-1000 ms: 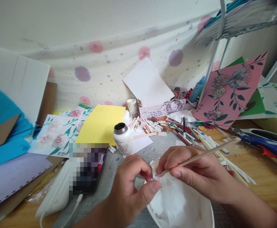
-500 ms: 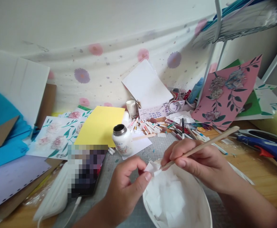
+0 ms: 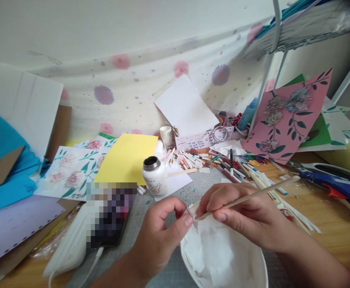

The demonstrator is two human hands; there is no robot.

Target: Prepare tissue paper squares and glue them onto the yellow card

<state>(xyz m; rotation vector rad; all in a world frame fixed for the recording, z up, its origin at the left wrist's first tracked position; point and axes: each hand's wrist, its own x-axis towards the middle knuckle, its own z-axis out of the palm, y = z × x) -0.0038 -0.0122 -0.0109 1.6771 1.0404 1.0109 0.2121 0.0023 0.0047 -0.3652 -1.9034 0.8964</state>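
Note:
My left hand [image 3: 159,236] pinches a small scrap of white tissue paper [image 3: 192,211] between thumb and forefinger, just over the near-left rim of a white bowl [image 3: 261,260]. My right hand [image 3: 247,218] grips a thin wooden stick [image 3: 259,193] like a pen, its tip touching the scrap. The bowl holds several pieces of white tissue paper [image 3: 219,256]. Both hands hover over the grey cutting mat [image 3: 151,224].
A white open bottle [image 3: 155,176] stands just beyond my left hand, on yellow paper [image 3: 127,158]. A phone [image 3: 110,214] lies at the left. Several markers [image 3: 223,162] are scattered behind. A blue glue gun [image 3: 339,188] and a pink flower card [image 3: 289,114] are at the right.
My right hand dropped slightly, lowering the stick to a flatter angle. The scrap between my left fingers looks smaller and more rolled up than half a second ago.

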